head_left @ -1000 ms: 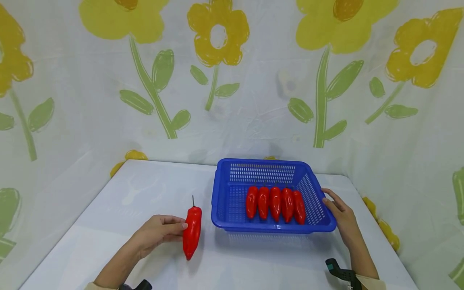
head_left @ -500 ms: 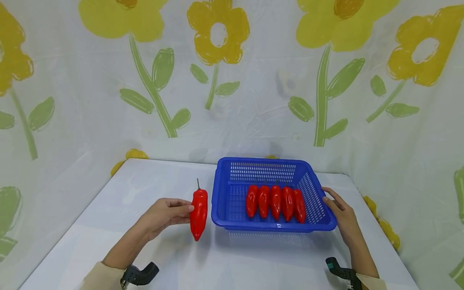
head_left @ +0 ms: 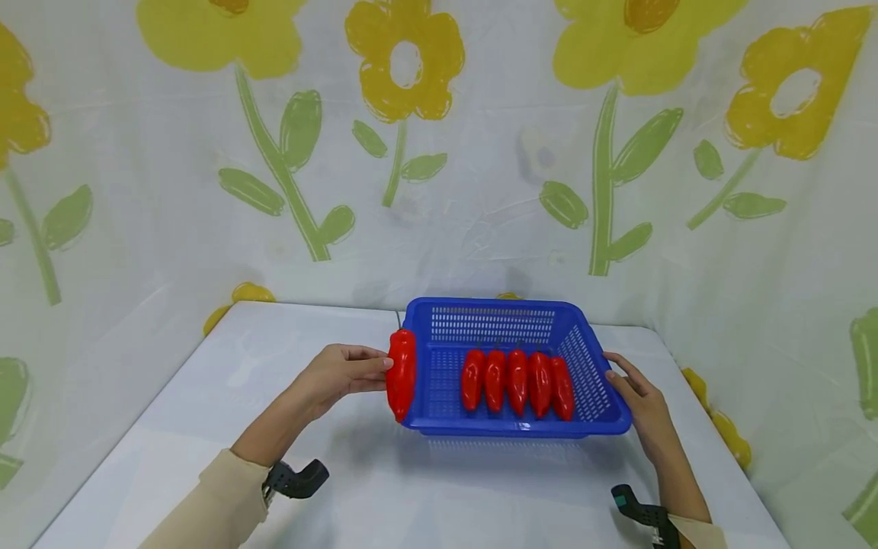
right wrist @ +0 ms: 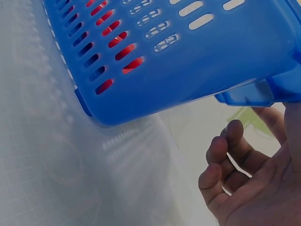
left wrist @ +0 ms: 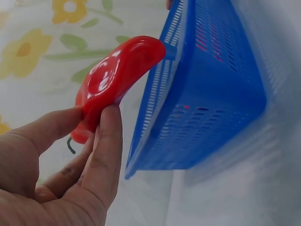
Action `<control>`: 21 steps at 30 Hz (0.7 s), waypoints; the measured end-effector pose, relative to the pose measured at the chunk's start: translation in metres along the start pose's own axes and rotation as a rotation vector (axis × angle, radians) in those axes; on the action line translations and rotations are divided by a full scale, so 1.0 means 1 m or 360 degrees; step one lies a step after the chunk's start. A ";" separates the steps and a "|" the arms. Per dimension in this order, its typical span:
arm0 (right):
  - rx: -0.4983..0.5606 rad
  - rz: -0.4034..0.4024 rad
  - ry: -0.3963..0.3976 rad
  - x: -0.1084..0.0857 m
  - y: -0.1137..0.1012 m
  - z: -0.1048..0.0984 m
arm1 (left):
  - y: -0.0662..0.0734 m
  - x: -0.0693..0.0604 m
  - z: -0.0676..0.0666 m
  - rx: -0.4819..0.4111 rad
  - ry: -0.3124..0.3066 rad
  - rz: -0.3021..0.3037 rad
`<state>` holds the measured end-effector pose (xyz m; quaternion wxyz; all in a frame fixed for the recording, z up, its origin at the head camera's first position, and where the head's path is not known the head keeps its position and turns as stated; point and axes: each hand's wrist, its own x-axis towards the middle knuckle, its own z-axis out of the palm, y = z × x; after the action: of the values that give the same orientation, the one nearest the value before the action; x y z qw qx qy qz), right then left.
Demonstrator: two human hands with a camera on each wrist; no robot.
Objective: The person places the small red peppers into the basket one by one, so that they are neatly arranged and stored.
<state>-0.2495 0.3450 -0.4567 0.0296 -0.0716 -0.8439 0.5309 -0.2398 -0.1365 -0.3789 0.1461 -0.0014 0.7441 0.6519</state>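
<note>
Between the thumb and fingers of my left hand [head_left: 343,379] is a red pepper [head_left: 402,375] with a thin stem, held upright, stem end up, in the head view. It overlaps the left rim of a blue plastic basket [head_left: 473,428]; the left wrist view shows the pepper [left wrist: 113,75] above the outside of that rim. Inside the basket, several red peppers [head_left: 517,381] lie side by side, towards the right. My right hand [head_left: 645,408] grips the basket's right rim with thumb and index finger, its other fingers loosely bent below in the right wrist view.
The basket stands on a white table [head_left: 329,473] towards its back edge. Behind and at both sides hangs a pale curtain [head_left: 480,229] printed with yellow flowers. Dark straps with a small camera [head_left: 298,480] sit on both wrists.
My left hand has moved the pepper away from me and to the right, up to the basket's left rim. The right hand and the basket stay in place.
</note>
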 end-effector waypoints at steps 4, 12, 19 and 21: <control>-0.0007 0.0001 0.0000 0.000 0.000 0.000 | 0.007 0.012 0.008 -0.0004 -0.0006 -0.0018; -0.0021 0.0008 0.0001 0.000 0.002 -0.001 | 0.015 0.031 0.026 0.0020 -0.0095 -0.0017; -0.0016 0.0032 -0.0011 0.000 0.003 0.001 | 0.016 0.044 0.040 0.0067 -0.0102 0.0011; -0.0014 0.0033 -0.0009 0.001 0.003 0.001 | 0.018 0.048 0.045 0.0102 -0.0101 0.0022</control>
<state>-0.2500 0.3458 -0.4595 0.0212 -0.0790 -0.8454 0.5278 -0.2796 -0.0816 -0.3769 0.1651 0.0290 0.7595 0.6285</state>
